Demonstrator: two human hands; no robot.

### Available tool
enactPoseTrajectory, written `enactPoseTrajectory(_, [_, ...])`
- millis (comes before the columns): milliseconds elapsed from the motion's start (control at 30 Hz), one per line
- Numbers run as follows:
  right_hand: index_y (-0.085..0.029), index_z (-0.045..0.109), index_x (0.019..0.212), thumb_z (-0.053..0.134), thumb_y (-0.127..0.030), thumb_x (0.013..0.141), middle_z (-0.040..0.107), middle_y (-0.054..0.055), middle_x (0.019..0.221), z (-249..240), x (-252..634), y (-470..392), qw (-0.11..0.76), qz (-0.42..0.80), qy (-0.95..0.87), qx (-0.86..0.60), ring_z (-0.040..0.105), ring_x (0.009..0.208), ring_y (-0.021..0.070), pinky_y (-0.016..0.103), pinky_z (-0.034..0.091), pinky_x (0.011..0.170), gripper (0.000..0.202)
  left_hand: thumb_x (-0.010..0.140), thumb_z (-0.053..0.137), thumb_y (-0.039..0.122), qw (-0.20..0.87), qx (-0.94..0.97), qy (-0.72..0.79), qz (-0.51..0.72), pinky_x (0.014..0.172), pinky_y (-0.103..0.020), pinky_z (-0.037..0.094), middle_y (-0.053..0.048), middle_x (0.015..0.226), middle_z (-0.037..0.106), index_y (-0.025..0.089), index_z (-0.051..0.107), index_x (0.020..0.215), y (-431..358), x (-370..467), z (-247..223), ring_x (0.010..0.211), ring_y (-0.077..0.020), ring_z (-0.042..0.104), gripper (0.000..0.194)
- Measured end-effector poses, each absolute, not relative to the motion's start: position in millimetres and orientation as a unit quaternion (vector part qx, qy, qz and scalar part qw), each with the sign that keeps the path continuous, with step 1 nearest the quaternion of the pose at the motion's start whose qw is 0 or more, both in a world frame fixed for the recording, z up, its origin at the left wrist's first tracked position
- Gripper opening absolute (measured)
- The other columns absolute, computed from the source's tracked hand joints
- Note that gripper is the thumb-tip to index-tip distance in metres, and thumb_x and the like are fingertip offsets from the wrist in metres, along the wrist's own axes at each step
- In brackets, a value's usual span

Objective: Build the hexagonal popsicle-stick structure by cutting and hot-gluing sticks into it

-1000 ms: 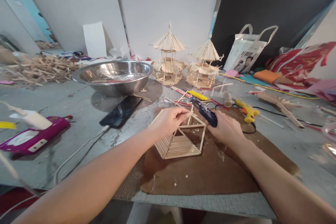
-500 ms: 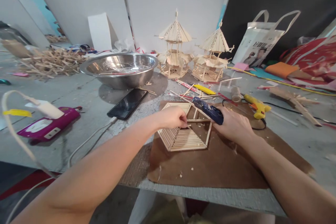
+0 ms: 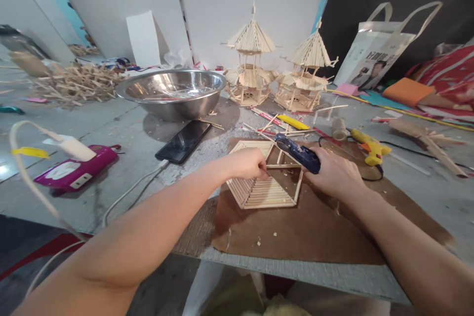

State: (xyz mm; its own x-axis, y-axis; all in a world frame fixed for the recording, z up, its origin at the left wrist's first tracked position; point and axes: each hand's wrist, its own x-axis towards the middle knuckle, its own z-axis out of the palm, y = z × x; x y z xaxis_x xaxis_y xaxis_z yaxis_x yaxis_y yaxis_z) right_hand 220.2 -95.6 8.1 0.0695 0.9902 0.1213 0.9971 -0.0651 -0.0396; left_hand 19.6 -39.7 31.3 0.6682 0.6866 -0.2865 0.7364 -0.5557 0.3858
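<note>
A hexagonal panel of thin wooden sticks [image 3: 267, 196] lies flat on a brown board [image 3: 296, 237]. Its left and front sections are filled with rows of sticks; the right-hand sections are open frame. My left hand [image 3: 246, 164] is closed in a pinch over the panel's centre, and whatever is between its fingertips is hidden. In my right hand [image 3: 336, 173] is a dark blue hand tool [image 3: 298, 150] with a worn, whitish-marked head. That hand grips it at the panel's right edge, the head pointing left above the panel's far side.
Behind stand two stick pagodas [image 3: 252, 44], a steel basin [image 3: 174, 94] and a stick pile [image 3: 77, 84]. A phone [image 3: 183, 142] and purple power strip [image 3: 77, 168] lie left. A yellow glue gun [image 3: 372, 148], yellow cutter [image 3: 294, 122] and loose sticks lie beyond the board.
The whole view has shifted slightly, with things appearing a little further right and higher. Both hands keep nearly the same place over the panel, the blue tool still in the right.
</note>
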Motion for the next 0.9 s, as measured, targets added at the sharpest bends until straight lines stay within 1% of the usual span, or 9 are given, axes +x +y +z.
enactPoseTrajectory(233, [-0.027, 0.046, 0.108, 0.042, -0.044, 0.068, 0.061, 0.005, 0.094, 9.8, 219.2, -95.8, 0.053, -0.024, -0.684, -0.727, 0.057, 0.080, 0.0263, 0.033, 0.038, 0.057, 0.043, 0.061, 0.056, 0.028, 0.269, 0.871, 0.409, -0.032, 0.047, -0.018, 0.028, 0.004, 0.049, 0.053, 0.016, 0.066, 0.063, -39.8, 18.9, 30.9, 0.046, -0.0070, 0.041, 0.015])
enactPoseTrajectory(400, [-0.026, 0.046, 0.108, 0.042, -0.042, 0.068, 0.061, 0.005, 0.094, 10.4, 218.9, -95.0, 0.059, -0.022, -0.687, -0.724, 0.057, 0.081, 0.0265, 0.032, 0.038, 0.057, 0.043, 0.058, 0.058, 0.027, 0.293, 0.866, 0.405, -0.011, 0.046, -0.018, 0.027, 0.005, 0.046, 0.052, 0.018, 0.065, 0.059, -38.6, 18.3, 28.8, 0.044, -0.0065, 0.040, 0.012])
enactPoseTrajectory(500, [-0.027, 0.045, 0.108, 0.042, -0.042, 0.068, 0.061, 0.005, 0.094, 9.8, 219.3, -94.9, 0.062, -0.021, -0.688, -0.723, 0.056, 0.081, 0.0263, 0.032, 0.038, 0.057, 0.043, 0.058, 0.059, 0.029, 0.294, 0.866, 0.404, -0.006, 0.046, -0.019, 0.026, 0.005, 0.046, 0.053, 0.018, 0.066, 0.060, -38.2, 18.7, 27.5, 0.044, -0.0064, 0.040, 0.013])
enactPoseTrajectory(600, [-0.028, 0.045, 0.108, 0.043, -0.041, 0.068, 0.060, 0.004, 0.095, 8.8, 219.4, -95.3, 0.071, -0.022, -0.691, -0.719, 0.056, 0.081, 0.0254, 0.032, 0.038, 0.058, 0.042, 0.059, 0.058, 0.031, 0.280, 0.870, 0.406, -0.012, 0.047, -0.019, 0.027, 0.004, 0.050, 0.056, 0.018, 0.066, 0.063, -38.5, 19.0, 27.3, 0.045, -0.0068, 0.041, 0.016])
enactPoseTrajectory(700, [-0.028, 0.046, 0.108, 0.043, -0.041, 0.068, 0.060, 0.004, 0.096, 8.1, 219.5, -95.6, 0.083, -0.027, -0.694, -0.715, 0.056, 0.081, 0.0241, 0.031, 0.037, 0.059, 0.042, 0.060, 0.057, 0.031, 0.285, 0.868, 0.406, 0.009, 0.049, -0.020, 0.028, 0.003, 0.054, 0.058, 0.016, 0.064, 0.063, -39.1, 18.9, 29.5, 0.048, -0.0072, 0.044, 0.017])
enactPoseTrajectory(800, [-0.025, 0.046, 0.108, 0.044, -0.041, 0.069, 0.060, 0.006, 0.096, 8.1, 219.9, -95.8, 0.102, -0.032, -0.689, -0.717, 0.056, 0.081, 0.0239, 0.031, 0.038, 0.060, 0.043, 0.062, 0.056, 0.032, 0.317, 0.855, 0.407, 0.061, 0.048, -0.019, 0.029, 0.002, 0.053, 0.056, 0.014, 0.061, 0.063, -40.3, 18.9, 33.2, 0.048, -0.0068, 0.044, 0.018])
enactPoseTrajectory(833, [-0.024, 0.046, 0.108, 0.044, -0.041, 0.069, 0.060, 0.006, 0.096, 8.2, 220.1, -96.0, 0.114, -0.033, -0.686, -0.718, 0.056, 0.081, 0.0240, 0.031, 0.038, 0.061, 0.043, 0.062, 0.056, 0.031, 0.343, 0.842, 0.409, 0.079, 0.046, -0.019, 0.029, 0.002, 0.053, 0.055, 0.014, 0.059, 0.063, -40.9, 19.2, 34.1, 0.046, -0.0062, 0.043, 0.018])
enactPoseTrajectory(900, [-0.022, 0.046, 0.108, 0.044, -0.040, 0.069, 0.060, 0.007, 0.094, 8.7, 220.1, -96.8, 0.147, -0.032, -0.683, -0.715, 0.056, 0.082, 0.0241, 0.031, 0.038, 0.063, 0.043, 0.064, 0.055, 0.028, 0.428, 0.794, 0.414, 0.119, 0.041, -0.018, 0.028, 0.003, 0.054, 0.055, 0.013, 0.055, 0.065, -42.3, 20.4, 34.6, 0.040, -0.0042, 0.040, 0.015])
